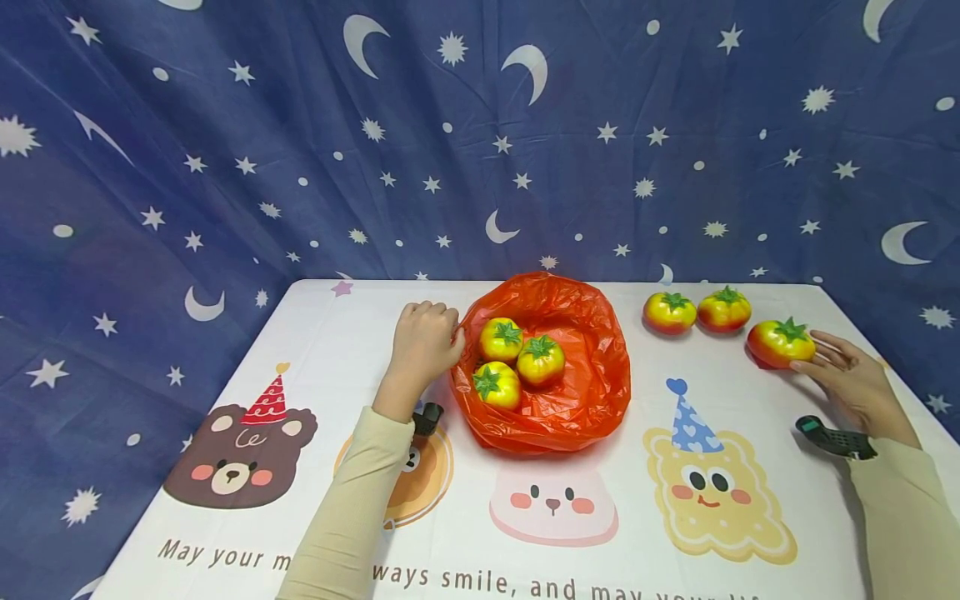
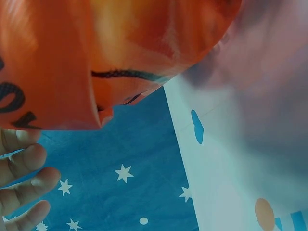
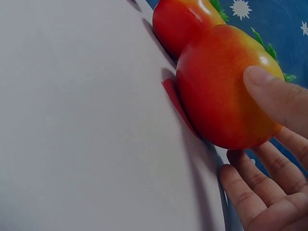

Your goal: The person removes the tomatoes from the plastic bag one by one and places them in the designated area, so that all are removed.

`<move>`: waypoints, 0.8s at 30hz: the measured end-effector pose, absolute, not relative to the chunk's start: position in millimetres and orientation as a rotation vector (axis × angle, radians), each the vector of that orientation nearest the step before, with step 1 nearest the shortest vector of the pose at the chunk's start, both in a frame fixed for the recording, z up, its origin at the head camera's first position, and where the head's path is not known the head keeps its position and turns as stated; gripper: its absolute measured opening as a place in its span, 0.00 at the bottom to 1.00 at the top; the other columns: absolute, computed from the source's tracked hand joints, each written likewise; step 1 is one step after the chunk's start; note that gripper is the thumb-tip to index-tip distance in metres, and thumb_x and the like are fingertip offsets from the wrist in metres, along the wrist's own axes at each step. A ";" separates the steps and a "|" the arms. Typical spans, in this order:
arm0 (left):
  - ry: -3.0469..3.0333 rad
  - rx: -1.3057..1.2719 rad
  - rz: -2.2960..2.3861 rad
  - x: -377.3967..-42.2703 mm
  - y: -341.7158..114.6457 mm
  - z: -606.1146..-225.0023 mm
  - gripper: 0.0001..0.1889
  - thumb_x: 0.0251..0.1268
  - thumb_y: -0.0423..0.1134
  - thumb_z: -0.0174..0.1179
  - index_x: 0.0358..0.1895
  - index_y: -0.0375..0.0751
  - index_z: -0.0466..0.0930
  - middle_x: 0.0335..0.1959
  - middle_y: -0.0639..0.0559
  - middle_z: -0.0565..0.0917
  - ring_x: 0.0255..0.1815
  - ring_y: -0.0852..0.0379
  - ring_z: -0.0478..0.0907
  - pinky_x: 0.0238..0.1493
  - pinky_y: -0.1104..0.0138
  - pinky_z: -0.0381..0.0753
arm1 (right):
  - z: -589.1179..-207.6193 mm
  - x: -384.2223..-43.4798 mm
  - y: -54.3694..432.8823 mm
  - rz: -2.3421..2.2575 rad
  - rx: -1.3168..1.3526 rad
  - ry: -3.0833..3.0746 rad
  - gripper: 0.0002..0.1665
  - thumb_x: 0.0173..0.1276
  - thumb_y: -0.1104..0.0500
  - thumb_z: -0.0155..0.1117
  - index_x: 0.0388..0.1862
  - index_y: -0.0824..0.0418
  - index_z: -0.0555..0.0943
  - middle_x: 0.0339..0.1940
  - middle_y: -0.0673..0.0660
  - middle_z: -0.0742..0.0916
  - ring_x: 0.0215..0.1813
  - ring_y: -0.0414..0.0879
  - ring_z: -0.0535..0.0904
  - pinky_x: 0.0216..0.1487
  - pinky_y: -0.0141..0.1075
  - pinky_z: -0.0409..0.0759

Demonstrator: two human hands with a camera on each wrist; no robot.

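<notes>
A red plastic bag (image 1: pixel 585 392) stands with its mouth spread wide, and three red-and-yellow tomatoes (image 1: pixel 541 361) with green leaf tops lie inside, toward its left. My left hand (image 1: pixel 426 342) pinches the bag's left rim. In the left wrist view, the bag (image 2: pixel 48 62) covers part of that hand, and the fingertips (image 2: pixel 45 179) show below its edge. At the table's right, my right hand (image 1: pixel 855 383) grips another tomato (image 1: pixel 780 343) from its right side. The right wrist view shows the thumb on top of this tomato (image 3: pixel 221 91) and the fingers behind and below.
Two more tomatoes, a left one (image 1: pixel 669 314) and a right one (image 1: pixel 724 310), sit side by side near the table's back edge. A white cloth (image 1: pixel 450 567) with cartoon prints covers the table. Behind hangs a blue curtain (image 1: pixel 420 100) with stars and moons.
</notes>
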State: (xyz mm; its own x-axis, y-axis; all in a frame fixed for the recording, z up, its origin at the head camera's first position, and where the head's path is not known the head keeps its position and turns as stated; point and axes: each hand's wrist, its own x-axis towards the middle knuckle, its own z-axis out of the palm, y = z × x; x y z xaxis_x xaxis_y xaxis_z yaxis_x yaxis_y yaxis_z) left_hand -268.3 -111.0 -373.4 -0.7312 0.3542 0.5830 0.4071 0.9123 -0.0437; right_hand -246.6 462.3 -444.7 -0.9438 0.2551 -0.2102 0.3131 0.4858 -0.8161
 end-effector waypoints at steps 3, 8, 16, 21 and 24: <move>-2.463 -0.546 -0.117 -268.4 -110.9 -373.5 0.12 0.53 0.37 0.59 0.16 0.42 0.72 0.14 0.50 0.75 0.23 0.49 0.75 0.35 0.57 0.74 | -445.9 -246.3 463.9 -1.471 0.501 2.666 0.52 0.61 0.36 0.56 0.76 0.41 0.40 0.77 0.63 0.44 0.77 0.61 0.41 0.67 0.43 0.53; -2.469 -0.550 -0.118 -269.3 -110.5 -373.2 0.11 0.54 0.38 0.59 0.16 0.42 0.72 0.15 0.50 0.75 0.24 0.49 0.75 0.36 0.57 0.73 | -447.4 -245.2 467.4 -1.470 0.473 2.679 0.52 0.62 0.36 0.55 0.76 0.44 0.40 0.77 0.60 0.46 0.77 0.58 0.44 0.63 0.33 0.59; -2.472 -0.552 -0.127 -268.9 -110.3 -372.0 0.11 0.53 0.37 0.59 0.16 0.41 0.73 0.15 0.49 0.75 0.24 0.49 0.75 0.35 0.57 0.73 | -445.3 -244.9 470.9 -1.532 0.488 2.653 0.53 0.61 0.37 0.56 0.76 0.43 0.38 0.78 0.56 0.45 0.78 0.56 0.43 0.63 0.31 0.62; -2.474 -0.551 -0.127 -269.0 -110.2 -371.3 0.11 0.54 0.38 0.59 0.16 0.41 0.73 0.15 0.49 0.75 0.24 0.49 0.75 0.36 0.57 0.73 | -444.6 -244.1 472.3 -1.482 0.533 2.673 0.55 0.59 0.32 0.53 0.76 0.41 0.35 0.77 0.59 0.43 0.76 0.62 0.43 0.67 0.50 0.51; -2.469 -0.551 -0.130 -269.1 -110.3 -371.5 0.11 0.54 0.37 0.59 0.16 0.40 0.73 0.15 0.49 0.75 0.23 0.49 0.75 0.35 0.57 0.73 | -442.2 -242.8 471.4 -1.486 0.528 2.673 0.55 0.60 0.33 0.53 0.75 0.40 0.35 0.77 0.57 0.43 0.76 0.62 0.42 0.67 0.52 0.51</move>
State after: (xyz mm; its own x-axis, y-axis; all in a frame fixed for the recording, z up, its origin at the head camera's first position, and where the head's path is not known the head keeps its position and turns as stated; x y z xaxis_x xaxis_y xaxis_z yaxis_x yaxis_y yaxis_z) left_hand -269.1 -110.3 -371.5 -0.7342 0.3567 0.5777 0.4155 0.9090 -0.0333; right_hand -242.8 471.4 -442.2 -0.9414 0.2748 -0.1954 0.3110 0.4837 -0.8181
